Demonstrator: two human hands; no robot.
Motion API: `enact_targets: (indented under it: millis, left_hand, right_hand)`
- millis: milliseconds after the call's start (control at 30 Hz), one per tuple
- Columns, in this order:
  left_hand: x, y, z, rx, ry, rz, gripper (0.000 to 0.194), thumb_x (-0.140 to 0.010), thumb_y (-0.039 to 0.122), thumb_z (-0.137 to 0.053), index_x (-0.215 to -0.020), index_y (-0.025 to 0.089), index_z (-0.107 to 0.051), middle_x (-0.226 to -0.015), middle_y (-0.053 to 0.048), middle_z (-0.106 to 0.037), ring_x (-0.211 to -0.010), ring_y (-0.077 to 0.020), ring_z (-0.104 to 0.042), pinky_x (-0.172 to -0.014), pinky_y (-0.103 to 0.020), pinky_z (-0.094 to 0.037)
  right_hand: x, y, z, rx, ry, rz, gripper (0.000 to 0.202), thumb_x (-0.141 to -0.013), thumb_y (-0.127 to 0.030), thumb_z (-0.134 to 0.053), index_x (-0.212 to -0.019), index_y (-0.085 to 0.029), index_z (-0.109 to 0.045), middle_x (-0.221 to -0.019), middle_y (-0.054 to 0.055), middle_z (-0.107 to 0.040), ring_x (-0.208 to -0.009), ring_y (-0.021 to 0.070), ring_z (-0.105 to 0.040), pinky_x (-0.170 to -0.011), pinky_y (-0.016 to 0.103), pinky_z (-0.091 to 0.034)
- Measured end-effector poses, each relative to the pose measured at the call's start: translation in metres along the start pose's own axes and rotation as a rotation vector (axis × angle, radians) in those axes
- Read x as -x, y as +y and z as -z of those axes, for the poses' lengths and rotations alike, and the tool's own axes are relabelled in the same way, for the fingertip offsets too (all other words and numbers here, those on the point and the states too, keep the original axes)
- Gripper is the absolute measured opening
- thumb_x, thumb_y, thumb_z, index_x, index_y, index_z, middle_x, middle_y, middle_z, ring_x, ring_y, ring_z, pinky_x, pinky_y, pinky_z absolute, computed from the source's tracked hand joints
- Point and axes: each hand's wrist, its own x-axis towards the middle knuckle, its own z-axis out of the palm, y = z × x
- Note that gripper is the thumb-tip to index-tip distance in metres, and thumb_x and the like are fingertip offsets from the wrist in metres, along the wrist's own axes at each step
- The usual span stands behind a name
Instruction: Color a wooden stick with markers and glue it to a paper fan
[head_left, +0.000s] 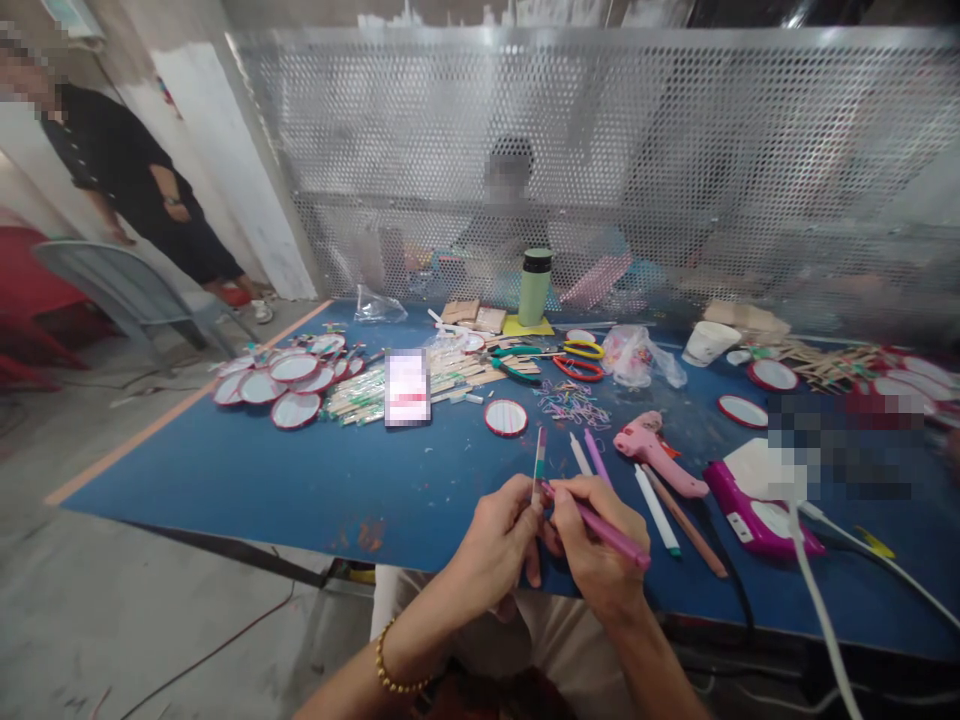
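Observation:
Low over the table's front edge, my left hand (501,535) pinches a thin flat stick (540,458) upright; bands of green and dark pink show on it. My right hand (604,545) is closed around a pink marker pen (619,538), its tip at or very near the stick's side. Just beyond my hands lie a white pen (581,455) and a purple pen (597,456). To the right are a white pen with a green end (658,510) and a brownish-pink rod (686,522). A round disc with a red rim (505,418) lies ahead.
A pink glue gun (656,452) and a magenta power strip (761,510) with cables sit right. Further back are pliers (517,362), small coloured clips (574,403), a green bottle (534,290), wooden sticks (367,395), a phone (408,388) and piled discs (292,368). A person (127,170) stands at far left.

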Motion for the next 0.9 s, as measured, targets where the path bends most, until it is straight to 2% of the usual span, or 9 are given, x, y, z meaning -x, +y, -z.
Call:
enact_targets:
  millis: [200,500,900]
  left_hand:
    - [0.001,0.0007,-0.0002,0.01,0.004,0.013,0.038,-0.092,0.059,-0.05,-0.088,0.021,-0.048,-0.049,0.01,-0.044,-0.035,-0.0092,-0.049,-0.032,-0.014,-0.029]
    - [0.0005,-0.0016,-0.0007,-0.006,0.0,-0.017,0.036,-0.095,0.056,-0.047,-0.085,0.021,-0.045,-0.049,0.01,-0.045,-0.035,-0.0074,-0.047,-0.034,-0.014,-0.031]
    - [0.0006,-0.0025,0.0005,-0.017,0.002,-0.011,0.034,-0.095,0.054,-0.047,-0.087,0.021,-0.046,-0.05,0.011,-0.042,-0.035,-0.0075,-0.048,-0.033,-0.013,-0.031]
  right_hand:
    - [-0.001,-0.0008,0.0019,0.019,0.026,0.037,0.021,-0.092,-0.022,-0.054,-0.076,-0.021,-0.067,-0.06,-0.001,-0.068,-0.048,0.0122,-0.063,-0.051,0.021,-0.052]
    - [-0.0002,-0.0027,0.0,-0.043,-0.021,0.021,0.019,-0.094,-0.022,-0.056,-0.079,-0.021,-0.066,-0.049,-0.006,-0.058,-0.037,0.01,-0.053,-0.042,0.02,-0.045]
    - [-0.002,-0.0006,0.0013,0.002,0.021,0.037,0.019,-0.091,-0.02,-0.056,-0.075,-0.02,-0.067,-0.059,-0.003,-0.067,-0.046,0.0108,-0.061,-0.048,0.019,-0.049]
